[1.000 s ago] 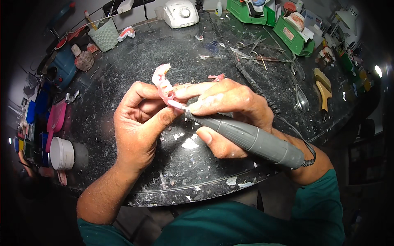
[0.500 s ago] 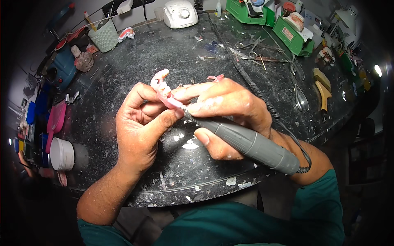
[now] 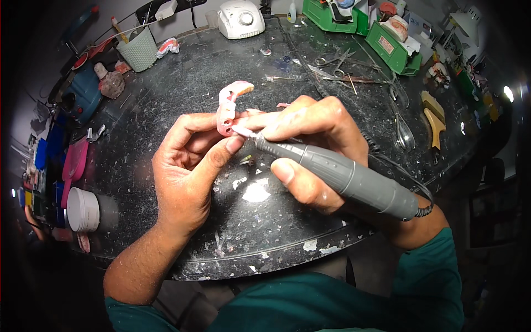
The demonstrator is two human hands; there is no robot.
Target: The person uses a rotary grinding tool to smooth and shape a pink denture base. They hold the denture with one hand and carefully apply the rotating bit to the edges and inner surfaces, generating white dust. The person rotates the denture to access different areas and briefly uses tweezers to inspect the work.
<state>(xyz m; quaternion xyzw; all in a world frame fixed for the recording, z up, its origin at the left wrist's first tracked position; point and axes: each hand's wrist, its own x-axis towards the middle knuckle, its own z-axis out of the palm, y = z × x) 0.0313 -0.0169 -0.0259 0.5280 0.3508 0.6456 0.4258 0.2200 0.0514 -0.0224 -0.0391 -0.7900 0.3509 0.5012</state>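
Here, denture (image 3: 226, 113) in left hand (image 3: 188, 163), handpiece (image 3: 354, 180) in right (image 3: 329, 130)

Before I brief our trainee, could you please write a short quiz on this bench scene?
1. Which hand grips the grey handpiece?
2. True or false: the white tub stands to the left of both hands.
3. What does the left hand hold?
A) scissors
B) a pink denture piece
C) a brush

Key:
1. The right hand.
2. True.
3. B.
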